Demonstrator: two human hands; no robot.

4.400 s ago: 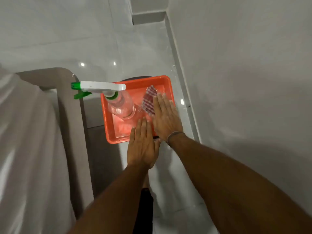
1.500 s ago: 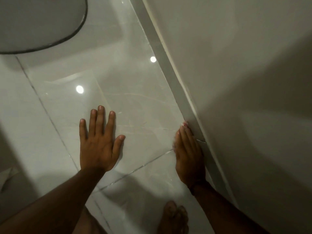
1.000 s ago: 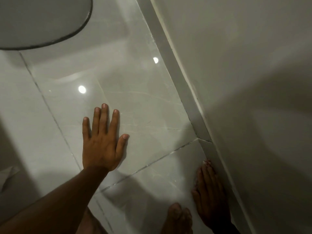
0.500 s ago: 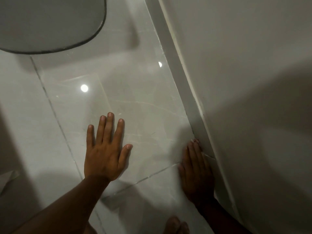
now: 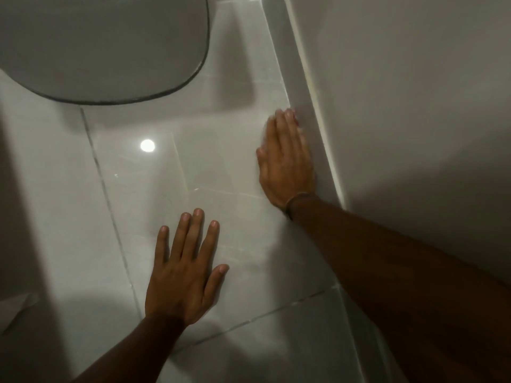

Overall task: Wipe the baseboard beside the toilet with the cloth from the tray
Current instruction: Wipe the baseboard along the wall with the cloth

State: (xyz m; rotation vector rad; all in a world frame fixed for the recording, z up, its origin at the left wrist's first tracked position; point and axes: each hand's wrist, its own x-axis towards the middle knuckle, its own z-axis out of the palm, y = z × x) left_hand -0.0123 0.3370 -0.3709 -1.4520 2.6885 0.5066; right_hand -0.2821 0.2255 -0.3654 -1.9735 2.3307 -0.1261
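My R hand (image 5: pixel 286 158), fingers together & flat on the baseboard (image 5: pixel 297 78) w/ cloth hidden under it, could lose the cloth if pressure eases; L hand (image 5: pixel 184 275) spread on floor (image 5: pixel 226 172).

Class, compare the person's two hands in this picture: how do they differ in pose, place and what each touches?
The left hand lies palm down on the floor tile with fingers spread; the right hand has its fingers together, pressed against the baseboard. The left hand sits nearer the camera, while the right hand reaches further forward. The right hand has a band at its wrist; the left wrist is bare. Both are flat, fingers pointing ahead. No cloth is clearly visible.
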